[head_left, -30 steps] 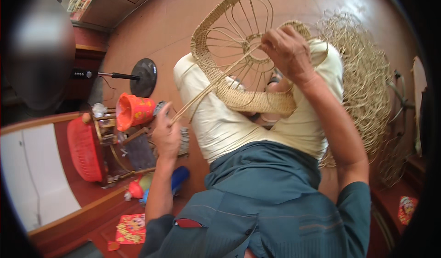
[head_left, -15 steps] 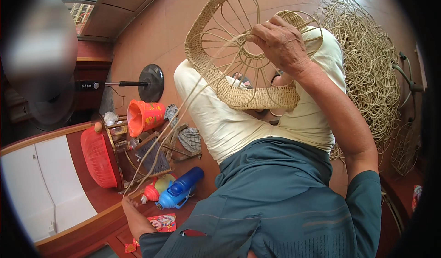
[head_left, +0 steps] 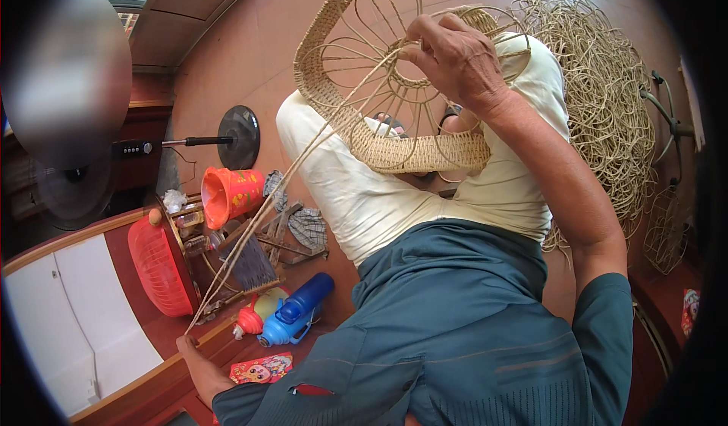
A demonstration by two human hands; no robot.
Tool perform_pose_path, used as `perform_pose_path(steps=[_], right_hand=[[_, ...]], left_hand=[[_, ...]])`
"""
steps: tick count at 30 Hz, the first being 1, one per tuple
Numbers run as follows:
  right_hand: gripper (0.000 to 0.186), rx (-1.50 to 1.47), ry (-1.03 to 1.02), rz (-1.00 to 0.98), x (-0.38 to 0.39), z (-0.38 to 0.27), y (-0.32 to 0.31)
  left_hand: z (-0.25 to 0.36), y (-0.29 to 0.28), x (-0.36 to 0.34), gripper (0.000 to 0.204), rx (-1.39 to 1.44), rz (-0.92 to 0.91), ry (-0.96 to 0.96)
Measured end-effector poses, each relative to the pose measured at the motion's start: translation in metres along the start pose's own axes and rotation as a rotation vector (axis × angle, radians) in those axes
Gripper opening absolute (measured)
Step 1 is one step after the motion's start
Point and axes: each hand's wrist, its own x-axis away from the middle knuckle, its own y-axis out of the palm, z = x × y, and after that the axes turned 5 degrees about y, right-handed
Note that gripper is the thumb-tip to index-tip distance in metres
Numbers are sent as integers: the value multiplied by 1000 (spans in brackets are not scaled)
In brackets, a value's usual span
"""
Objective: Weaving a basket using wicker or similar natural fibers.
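A half-woven straw-coloured piece (head_left: pixel 421 155), with a dense braided border and open spokes meeting at a middle ring, rests across my knees. My right hand (head_left: pixel 459 58) is closed in a pinch on a cord beside that ring, its back hiding part of the spokes. From there a doubled length of cord (head_left: pixel 280 177) runs taut down to the lower left. Its far end is gripped by the fingers of my left hand (head_left: pixel 194 356), held out at arm's length. Several loose loops of cord curve out around the border.
A large tangled heap of cord (head_left: pixel 603 115) lies on the floor at right. At left stand a fan with a round base (head_left: pixel 239 138), an orange-red bucket (head_left: pixel 227 197), a red plastic basket (head_left: pixel 158 267), a small wooden stool (head_left: pixel 279 236) and a blue flask (head_left: pixel 307 297).
My left hand has moved farther out to the lower left, and the cord strands have drawn straighter and closer together. My right hand keeps its pinch by the ring.
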Motion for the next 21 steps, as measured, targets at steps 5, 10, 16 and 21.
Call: perform_pose_path(steps=[5,10,16,21], right_hand=[[27,-35,47,-24,-4,-6,1],[21,-31,109,-39,-4,-3,-4],[14,-26,43,-51,-10,-7,-1],[15,-18,-46,-68,-8,-5,-8]], left_hand=[[-26,-4,37,10,-109,-105,405],[47,27,-19,19,1047,-71,-956],[380,-30,-11,41,1350,-32,222],[640,-168,154,43,1352,-142,871]])
